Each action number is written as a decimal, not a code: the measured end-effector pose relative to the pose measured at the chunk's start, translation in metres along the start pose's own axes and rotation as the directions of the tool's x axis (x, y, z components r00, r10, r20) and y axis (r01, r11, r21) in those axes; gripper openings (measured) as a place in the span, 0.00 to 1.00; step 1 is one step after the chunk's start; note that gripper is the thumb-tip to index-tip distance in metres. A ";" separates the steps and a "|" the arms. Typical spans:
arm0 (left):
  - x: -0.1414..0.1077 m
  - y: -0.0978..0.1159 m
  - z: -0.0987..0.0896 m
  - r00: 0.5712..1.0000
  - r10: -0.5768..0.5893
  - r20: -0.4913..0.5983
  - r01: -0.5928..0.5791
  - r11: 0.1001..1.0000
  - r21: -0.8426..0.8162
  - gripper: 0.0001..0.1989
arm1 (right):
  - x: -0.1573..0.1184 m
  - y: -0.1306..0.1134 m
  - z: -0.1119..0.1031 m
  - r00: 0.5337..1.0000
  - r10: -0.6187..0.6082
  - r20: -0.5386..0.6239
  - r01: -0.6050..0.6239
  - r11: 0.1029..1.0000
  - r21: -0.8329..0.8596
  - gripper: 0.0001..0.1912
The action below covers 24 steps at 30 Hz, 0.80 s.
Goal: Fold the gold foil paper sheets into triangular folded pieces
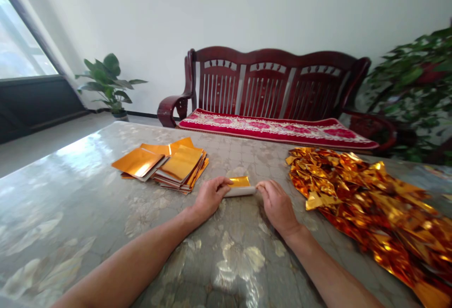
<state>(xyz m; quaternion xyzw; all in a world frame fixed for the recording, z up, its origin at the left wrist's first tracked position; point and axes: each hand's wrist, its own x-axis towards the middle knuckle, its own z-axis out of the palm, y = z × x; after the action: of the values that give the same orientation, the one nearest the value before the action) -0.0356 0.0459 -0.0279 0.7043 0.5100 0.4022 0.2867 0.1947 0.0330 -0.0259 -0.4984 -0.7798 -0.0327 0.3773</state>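
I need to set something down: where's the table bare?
The widest bare tabletop lies left of the left forearm, nearer the camera than the gold sheets. A smaller patch lies beyond the left hand and right hand, between sheets and foil heap. Crowded: the right side, under that heap, and the middle, where both hands hold a folded sheet.

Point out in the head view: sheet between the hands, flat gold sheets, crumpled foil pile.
Sheet (241, 190): head view, on its pale folded near edge.
Flat gold sheets (181, 163): head view, on the top face of the right-hand stack.
Foil pile (370, 202): head view, mid-heap.
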 end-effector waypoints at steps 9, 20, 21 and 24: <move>0.000 -0.003 0.000 1.000 0.005 -0.010 -0.006 0.996 -0.093 0.09 | 0.000 -0.009 -0.008 0.999 -0.030 0.030 0.028 0.997 0.072 0.08; -0.005 0.003 -0.002 0.995 0.049 0.089 -0.050 0.999 0.008 0.07 | 0.001 -0.015 -0.012 0.988 -0.071 0.141 0.070 0.997 0.013 0.05; -0.005 0.003 -0.002 0.995 0.049 0.088 -0.050 0.999 0.008 0.07 | 0.001 -0.015 -0.012 0.989 -0.063 0.135 0.063 0.998 0.005 0.10; -0.005 0.001 -0.002 0.994 0.064 0.083 -0.064 0.998 -0.002 0.08 | 0.002 -0.014 -0.011 0.989 -0.034 0.146 0.038 0.999 -0.022 0.22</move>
<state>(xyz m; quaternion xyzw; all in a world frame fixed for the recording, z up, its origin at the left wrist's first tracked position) -0.0374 0.0408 -0.0273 0.7365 0.4747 0.3814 0.2946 0.1888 0.0229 -0.0123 -0.4898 -0.8138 -0.0125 0.3125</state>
